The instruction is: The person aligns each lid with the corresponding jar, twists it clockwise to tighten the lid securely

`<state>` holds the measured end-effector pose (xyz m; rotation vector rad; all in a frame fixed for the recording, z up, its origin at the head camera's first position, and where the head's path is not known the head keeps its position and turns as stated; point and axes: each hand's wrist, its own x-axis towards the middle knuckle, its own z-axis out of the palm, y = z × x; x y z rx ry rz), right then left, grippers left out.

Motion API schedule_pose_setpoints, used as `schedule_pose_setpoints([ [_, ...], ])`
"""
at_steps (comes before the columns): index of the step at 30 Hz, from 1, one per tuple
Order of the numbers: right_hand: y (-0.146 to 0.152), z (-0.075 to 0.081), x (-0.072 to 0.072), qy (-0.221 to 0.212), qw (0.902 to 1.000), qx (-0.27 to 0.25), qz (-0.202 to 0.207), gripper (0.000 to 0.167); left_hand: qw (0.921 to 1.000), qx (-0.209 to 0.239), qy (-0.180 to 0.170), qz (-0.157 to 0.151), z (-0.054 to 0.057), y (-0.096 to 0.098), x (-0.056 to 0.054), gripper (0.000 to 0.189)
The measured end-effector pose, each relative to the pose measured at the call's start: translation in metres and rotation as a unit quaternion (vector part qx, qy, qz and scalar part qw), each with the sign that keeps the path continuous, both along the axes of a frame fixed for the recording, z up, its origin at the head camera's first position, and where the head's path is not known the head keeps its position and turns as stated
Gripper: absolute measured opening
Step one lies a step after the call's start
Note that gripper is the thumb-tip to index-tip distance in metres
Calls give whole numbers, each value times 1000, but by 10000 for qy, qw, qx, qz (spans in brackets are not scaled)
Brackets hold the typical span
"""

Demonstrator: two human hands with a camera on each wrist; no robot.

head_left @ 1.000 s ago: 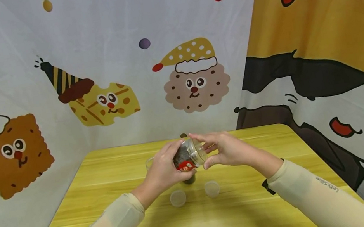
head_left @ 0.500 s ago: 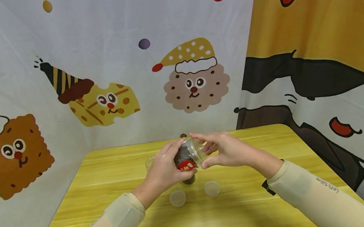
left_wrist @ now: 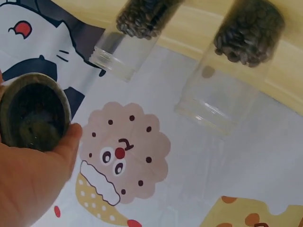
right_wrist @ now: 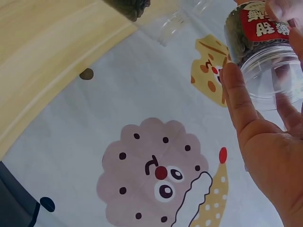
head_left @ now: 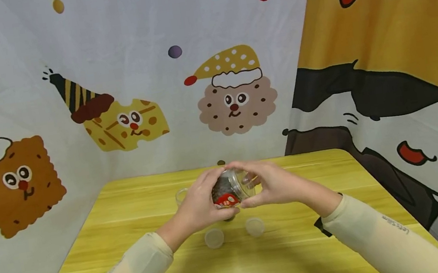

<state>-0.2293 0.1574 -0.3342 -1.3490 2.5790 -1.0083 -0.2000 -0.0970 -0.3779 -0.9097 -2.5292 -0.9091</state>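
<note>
Between both hands, in the head view, lies a tilted clear jar (head_left: 224,191) of dark contents with a red label. My left hand (head_left: 200,200) grips its body; in the left wrist view the jar's dark round base (left_wrist: 35,116) faces the camera. The fingers and thumb of my right hand (head_left: 274,182) curl round the clear lid (right_wrist: 272,90) at the jar's other end, below the ridged neck. Part of the label hides behind the right fingers in the right wrist view.
Two more clear jars, one (left_wrist: 251,38) and another (left_wrist: 142,23), hold dark seed-like pieces on the wooden table (head_left: 133,243). Two pale round discs, one (head_left: 214,238) and another (head_left: 255,227), lie nearer. A printed cloth (head_left: 123,37) hangs behind.
The jar and left hand have shifted slightly right. My right hand has closed in further round the lid, its thumb now near the left thumb. The discs stay put.
</note>
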Motion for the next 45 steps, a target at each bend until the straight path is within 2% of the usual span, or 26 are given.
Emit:
schedule_pose_setpoints([
  [4,1,-1,0,9,10000,-75,10,89,10000,-41,-59,-47,2,-3,0,102],
  [13,1,-4,1,-156,9991,-363,171,89,9987,33,515,-57,3,-3,-1,99],
  [24,0,-6,2,-303,9980,-461,307,89,9958,121,905,-19,1,-1,0,98],
  [29,1,-6,3,-293,9987,-354,209,86,9964,138,831,-50,0,-1,0,97],
  [37,3,-8,3,-425,9986,-199,-227,86,9975,76,704,17,-2,2,-4,97],
  [41,6,-6,3,-69,9995,64,-299,103,9981,69,605,-39,-2,1,-3,98],
  [45,9,-3,2,343,9994,44,-47,108,9986,45,520,-16,-2,-1,-3,99],
])
